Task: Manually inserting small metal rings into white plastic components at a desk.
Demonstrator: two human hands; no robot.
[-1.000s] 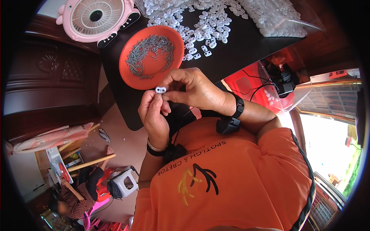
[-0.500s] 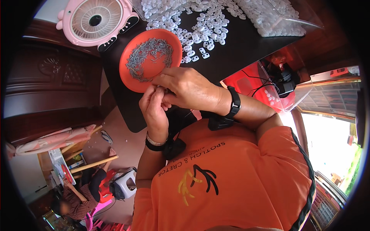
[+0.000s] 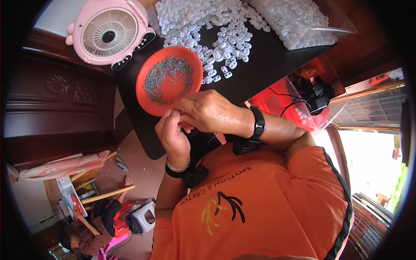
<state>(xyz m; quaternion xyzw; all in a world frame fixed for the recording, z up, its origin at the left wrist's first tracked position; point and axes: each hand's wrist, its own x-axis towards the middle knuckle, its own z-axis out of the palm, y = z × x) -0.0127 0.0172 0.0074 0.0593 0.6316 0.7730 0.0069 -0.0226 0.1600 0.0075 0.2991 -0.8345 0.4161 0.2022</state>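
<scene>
My left hand [image 3: 174, 141] and my right hand [image 3: 212, 113] meet at the near rim of an orange-red bowl [image 3: 172, 89]. Both have bent fingers pinched together at the tips. Whatever lies between the fingertips is too small and too covered to make out. Inside the bowl, many small grey screws [image 3: 162, 69] form a ring around a bare patch of its bottom. Beyond the bowl, small white plastic pieces with two holes [image 3: 223, 50] lie scattered over the dark table [image 3: 255, 65].
A pink fan [image 3: 108, 37] stands left of the bowl. A clear bag [image 3: 299, 26] of white pieces lies at the far right. Below the table's right edge, a clear bin [image 3: 329, 115] holds black cables. At lower left, another person [image 3: 97, 227] sits by a small table.
The whole scene sits slightly lower in the picture. My hands stay pinched together beside the bowl, with only a slight shift of the fingers.
</scene>
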